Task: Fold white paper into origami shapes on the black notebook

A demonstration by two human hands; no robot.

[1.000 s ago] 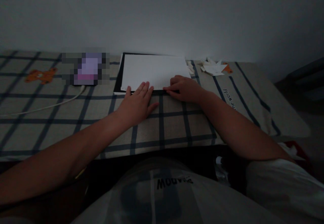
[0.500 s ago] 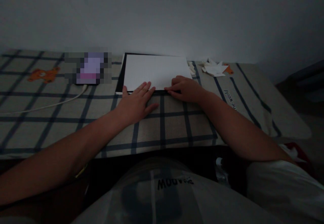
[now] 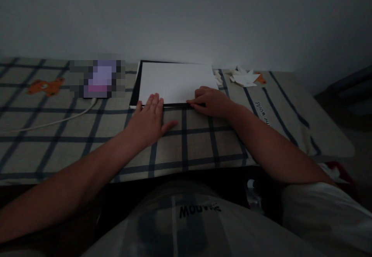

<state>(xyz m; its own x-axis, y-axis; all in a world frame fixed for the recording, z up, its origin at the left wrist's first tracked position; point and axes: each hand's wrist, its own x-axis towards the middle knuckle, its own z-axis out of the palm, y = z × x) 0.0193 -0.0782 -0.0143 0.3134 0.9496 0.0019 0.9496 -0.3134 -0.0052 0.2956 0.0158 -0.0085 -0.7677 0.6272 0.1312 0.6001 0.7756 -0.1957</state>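
A white sheet of paper (image 3: 176, 79) lies flat on a thin, dark-faced item (image 3: 136, 84), whose black border shows along the left and front. My left hand (image 3: 147, 120) is open, its fingertips resting on the paper's front edge toward the left corner and its thumb out over the cloth. At the front right of the sheet, my right hand (image 3: 214, 101) is closed, with thumb and forefinger together at the paper's front edge and the other fingers curled. The exact contact under those fingertips is hard to see in the dim light.
A checked cloth (image 3: 171, 148) covers the table, which stands against a pale wall (image 3: 186, 20). On the left lies a blurred-out phone (image 3: 100, 78) with a white cable (image 3: 66, 120). Folded or cut white paper pieces (image 3: 243, 78) lie to the right. A clear bottle (image 3: 253, 197) is below the table edge.
My left hand has slid left along the paper's front edge, its fingers now closer together. My right hand keeps its place on the sheet. The whole view has shifted slightly.
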